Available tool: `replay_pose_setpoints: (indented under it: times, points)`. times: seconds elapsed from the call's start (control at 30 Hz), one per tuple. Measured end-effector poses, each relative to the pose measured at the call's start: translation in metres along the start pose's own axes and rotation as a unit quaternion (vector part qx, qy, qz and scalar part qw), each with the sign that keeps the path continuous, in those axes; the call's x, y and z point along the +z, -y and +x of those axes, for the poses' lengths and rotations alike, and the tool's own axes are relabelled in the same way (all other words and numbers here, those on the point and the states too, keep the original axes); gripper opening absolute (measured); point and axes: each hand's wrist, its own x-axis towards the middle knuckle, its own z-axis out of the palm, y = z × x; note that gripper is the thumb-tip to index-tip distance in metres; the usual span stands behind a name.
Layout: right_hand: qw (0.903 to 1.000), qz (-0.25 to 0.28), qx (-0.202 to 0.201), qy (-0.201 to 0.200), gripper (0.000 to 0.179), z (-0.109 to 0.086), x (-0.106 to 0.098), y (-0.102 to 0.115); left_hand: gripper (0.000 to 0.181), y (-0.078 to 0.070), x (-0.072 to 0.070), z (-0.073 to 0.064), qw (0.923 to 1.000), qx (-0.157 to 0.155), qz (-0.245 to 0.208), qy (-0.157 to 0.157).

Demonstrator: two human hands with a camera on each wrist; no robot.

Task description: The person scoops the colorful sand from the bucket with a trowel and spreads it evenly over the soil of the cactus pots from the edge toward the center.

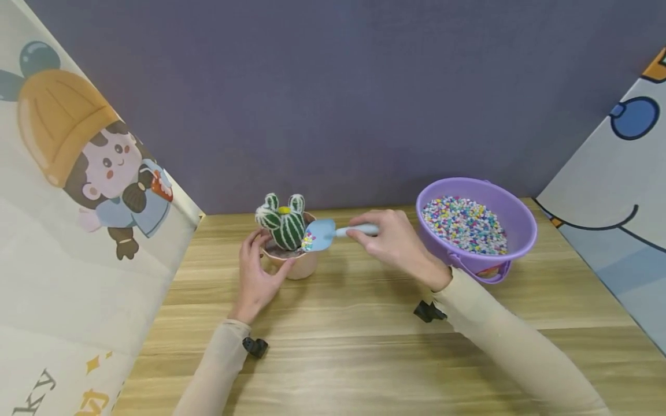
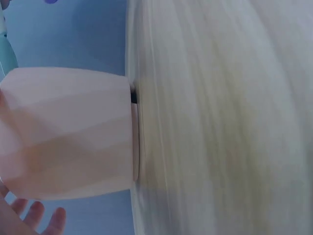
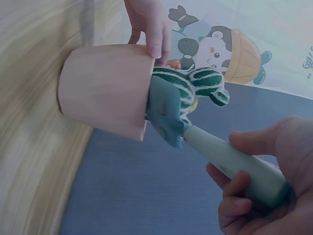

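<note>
A pink flowerpot [image 1: 300,268] stands on the wooden table, with a green-and-white toy cactus [image 1: 289,232] upright in it. My left hand [image 1: 258,284] grips the pot near its rim, thumb on the near side and fingers round the left. In my right hand [image 1: 396,244] is the handle of a light blue toy shovel [image 1: 325,233], gripped between thumb and curled fingers. The shovel's blade reaches over the pot's right rim, close beside the cactus, carrying small colourful beads [image 1: 309,240] at its tip. In the right wrist view the blade's underside [image 3: 165,108] overlaps the pot's mouth.
To the right stands a purple bucket [image 1: 526,231] holding many multicoloured beads [image 1: 463,224], its handle hanging at the front. A grey-blue wall [image 1: 354,115] rises behind the table [image 1: 333,346]. Panels with cartoon prints flank both sides.
</note>
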Motion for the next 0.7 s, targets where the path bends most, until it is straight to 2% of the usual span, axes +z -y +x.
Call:
replay_pose_setpoints:
  times: [0.33, 0.43, 0.53, 0.7]
  points:
    - [1.0000, -0.009, -0.001, -0.003, 0.023, 0.000, -0.004, 0.005, 0.080, -0.015, 0.009, -0.004, 0.9989, -0.003, 0.033, -0.034]
    - [1.0000, -0.009, -0.001, -0.003, 0.023, -0.001, -0.005, 0.006, 0.087, -0.018, 0.009, -0.003, 0.9988, -0.009, 0.038, -0.030]
    - [0.9999, -0.013, -0.003, -0.005, 0.022, 0.000, -0.005, 0.005, 0.097, -0.017, 0.004, -0.001, 0.9991, -0.021, 0.037, -0.006]
    - [0.9998, -0.014, -0.010, -0.013, 0.021, 0.000, -0.005, 0.004, 0.108, -0.009, -0.007, 0.009, 0.9964, -0.032, 0.039, 0.068]
